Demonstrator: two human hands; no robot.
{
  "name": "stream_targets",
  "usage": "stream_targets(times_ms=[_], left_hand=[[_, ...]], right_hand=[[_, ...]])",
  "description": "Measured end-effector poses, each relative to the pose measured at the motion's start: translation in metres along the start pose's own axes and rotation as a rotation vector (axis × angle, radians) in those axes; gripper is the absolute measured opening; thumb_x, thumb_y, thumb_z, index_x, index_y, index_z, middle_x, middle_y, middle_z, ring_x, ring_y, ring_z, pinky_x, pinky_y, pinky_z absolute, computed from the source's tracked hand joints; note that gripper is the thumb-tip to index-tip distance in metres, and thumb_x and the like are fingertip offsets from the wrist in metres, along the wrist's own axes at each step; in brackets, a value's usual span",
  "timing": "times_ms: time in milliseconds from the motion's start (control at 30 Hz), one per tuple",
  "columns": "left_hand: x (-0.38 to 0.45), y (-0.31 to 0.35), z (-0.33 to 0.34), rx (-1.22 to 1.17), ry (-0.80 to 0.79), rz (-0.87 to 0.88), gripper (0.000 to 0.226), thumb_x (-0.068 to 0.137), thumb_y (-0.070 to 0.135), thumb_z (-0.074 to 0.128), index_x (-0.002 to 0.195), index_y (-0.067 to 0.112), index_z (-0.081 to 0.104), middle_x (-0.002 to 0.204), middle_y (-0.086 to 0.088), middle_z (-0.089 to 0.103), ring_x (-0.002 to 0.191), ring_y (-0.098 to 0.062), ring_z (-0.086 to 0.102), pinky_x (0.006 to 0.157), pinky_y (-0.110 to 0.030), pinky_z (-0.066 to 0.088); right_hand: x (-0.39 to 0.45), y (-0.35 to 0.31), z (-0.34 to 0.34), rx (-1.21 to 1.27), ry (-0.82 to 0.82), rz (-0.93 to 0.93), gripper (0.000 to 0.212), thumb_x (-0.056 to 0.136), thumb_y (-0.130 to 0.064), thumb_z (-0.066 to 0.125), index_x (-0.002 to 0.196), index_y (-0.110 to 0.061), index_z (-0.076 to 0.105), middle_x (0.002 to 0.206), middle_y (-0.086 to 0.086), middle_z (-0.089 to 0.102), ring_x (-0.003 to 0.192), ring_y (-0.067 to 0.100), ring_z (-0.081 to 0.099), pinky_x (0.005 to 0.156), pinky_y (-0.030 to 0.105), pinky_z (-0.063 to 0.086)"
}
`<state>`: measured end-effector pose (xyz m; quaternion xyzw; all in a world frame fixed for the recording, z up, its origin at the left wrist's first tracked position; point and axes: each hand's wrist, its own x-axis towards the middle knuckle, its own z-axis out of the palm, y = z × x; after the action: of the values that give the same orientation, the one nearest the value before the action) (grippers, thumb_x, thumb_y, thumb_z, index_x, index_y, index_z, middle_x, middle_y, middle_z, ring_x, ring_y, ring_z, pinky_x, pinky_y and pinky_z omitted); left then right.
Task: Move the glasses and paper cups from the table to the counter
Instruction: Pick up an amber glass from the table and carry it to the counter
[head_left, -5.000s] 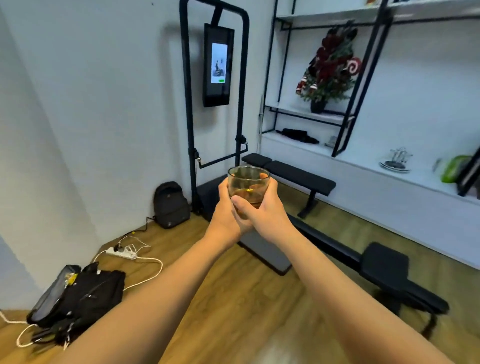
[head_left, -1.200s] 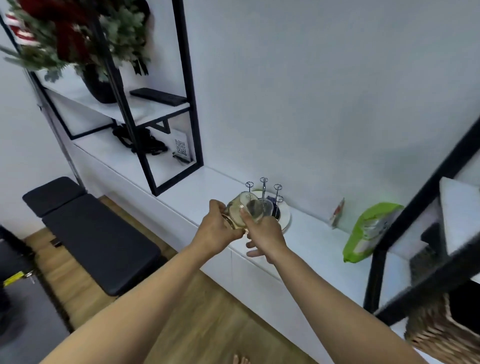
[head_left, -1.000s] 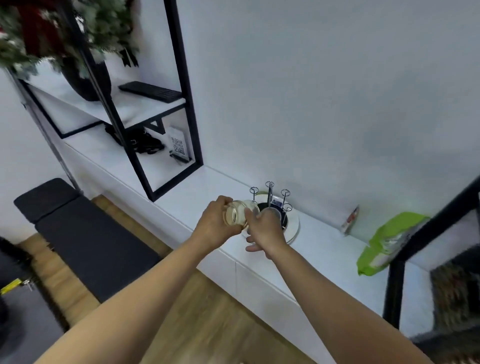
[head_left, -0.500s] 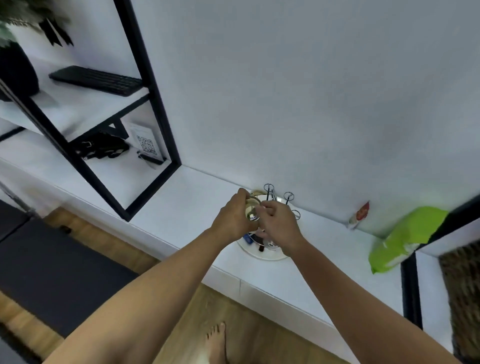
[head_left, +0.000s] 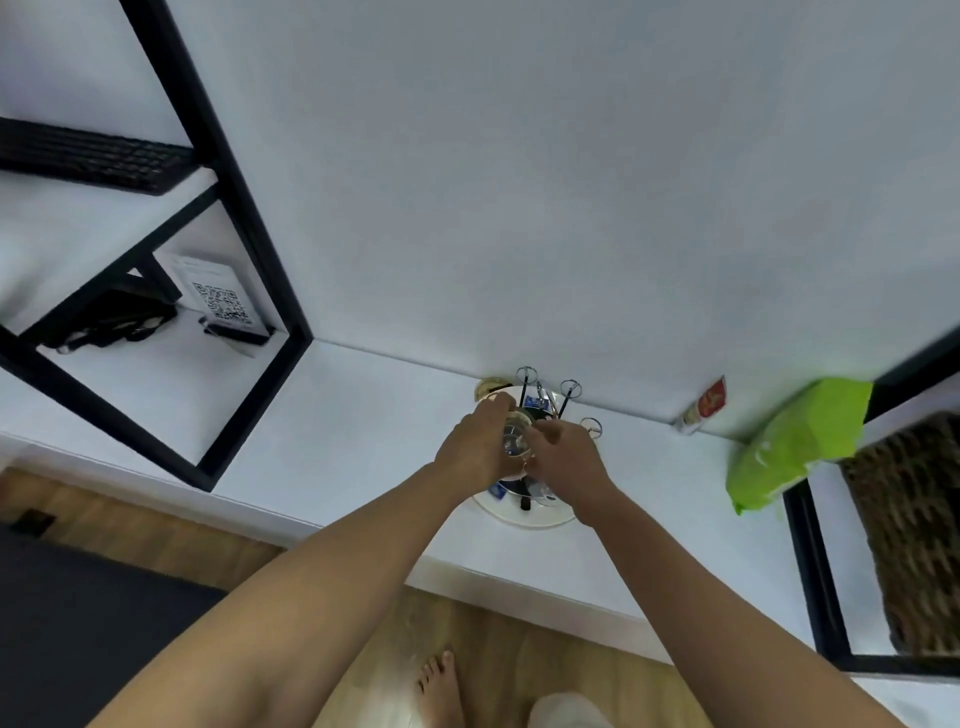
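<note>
We hold the glass (head_left: 515, 439) over the cup rack (head_left: 524, 512) on the counter (head_left: 363, 415): left hand (head_left: 475, 449) fingers clamped on it, right hand (head_left: 563, 457) fingers curled against its rim, steadying for seating on a peg.

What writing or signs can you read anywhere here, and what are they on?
No words can be read.
QR code: on the white card standing on the shelf; its small print is blurred.
Red packet leaning on the wall: markings too blurred to read.
Green bag: white marks too small to read.
</note>
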<state>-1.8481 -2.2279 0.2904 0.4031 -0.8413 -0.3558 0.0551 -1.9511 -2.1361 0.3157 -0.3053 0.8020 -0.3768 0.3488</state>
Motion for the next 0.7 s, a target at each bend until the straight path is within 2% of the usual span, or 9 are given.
stream_targets(times_ms=[133, 267, 333, 400, 567, 700], left_hand=[[0.01, -0.007, 0.007, 0.042, -0.052, -0.001, 0.065, 0.078, 0.029, 0.081, 0.131, 0.021, 0.044, 0.125, -0.005, 0.059, 0.107, -0.029, 0.062, 0.091, -0.043, 0.052], [0.019, -0.014, 0.017, 0.063, -0.094, -0.012, 0.065, 0.079, 0.026, 0.08, 0.132, 0.02, 0.044, 0.126, -0.008, 0.059, 0.107, -0.029, 0.063, 0.09, -0.04, 0.053], [0.022, -0.019, 0.022, 0.068, -0.112, -0.029, 0.067, 0.079, 0.025, 0.081, 0.134, 0.018, 0.044, 0.126, -0.009, 0.058, 0.106, -0.03, 0.063, 0.088, -0.039, 0.053], [0.025, -0.023, 0.026, 0.072, -0.133, -0.035, 0.068, 0.079, 0.025, 0.081, 0.135, 0.017, 0.043, 0.125, -0.011, 0.057, 0.105, -0.031, 0.062, 0.087, -0.039, 0.053], [0.034, -0.031, 0.037, 0.1, -0.174, -0.026, 0.067, 0.08, 0.025, 0.079, 0.135, 0.014, 0.043, 0.122, -0.013, 0.056, 0.102, -0.033, 0.062, 0.084, -0.04, 0.052], [0.037, -0.034, 0.045, 0.106, -0.203, -0.037, 0.067, 0.081, 0.023, 0.078, 0.137, 0.014, 0.041, 0.122, -0.014, 0.055, 0.102, -0.035, 0.062, 0.085, -0.042, 0.053]], right_hand=[[0.004, 0.006, 0.008, -0.01, -0.002, 0.04, 0.019, 0.094, -0.02, 0.055, 0.09, -0.01, 0.071, 0.087, 0.008, 0.072, 0.083, 0.027, 0.067, 0.078, 0.04, 0.053], [0.013, 0.012, 0.014, -0.028, -0.041, 0.066, 0.017, 0.096, -0.017, 0.051, 0.084, -0.016, 0.064, 0.079, 0.002, 0.065, 0.073, 0.021, 0.06, 0.069, 0.029, 0.045], [0.018, 0.015, 0.017, -0.034, -0.082, 0.09, 0.018, 0.097, -0.016, 0.05, 0.082, -0.017, 0.06, 0.077, 0.002, 0.061, 0.071, 0.02, 0.055, 0.067, 0.03, 0.043], [0.024, 0.02, 0.019, -0.038, -0.122, 0.12, 0.017, 0.099, -0.017, 0.05, 0.088, -0.014, 0.062, 0.081, 0.004, 0.062, 0.073, 0.019, 0.055, 0.066, 0.031, 0.043], [0.035, 0.031, 0.022, -0.072, -0.18, 0.147, 0.025, 0.1, -0.019, 0.048, 0.11, -0.003, 0.065, 0.102, 0.013, 0.068, 0.093, 0.028, 0.062, 0.085, 0.041, 0.05], [0.037, 0.037, 0.023, -0.094, -0.219, 0.141, 0.024, 0.1, -0.019, 0.048, 0.112, -0.005, 0.064, 0.103, 0.014, 0.069, 0.094, 0.028, 0.065, 0.085, 0.04, 0.052]])
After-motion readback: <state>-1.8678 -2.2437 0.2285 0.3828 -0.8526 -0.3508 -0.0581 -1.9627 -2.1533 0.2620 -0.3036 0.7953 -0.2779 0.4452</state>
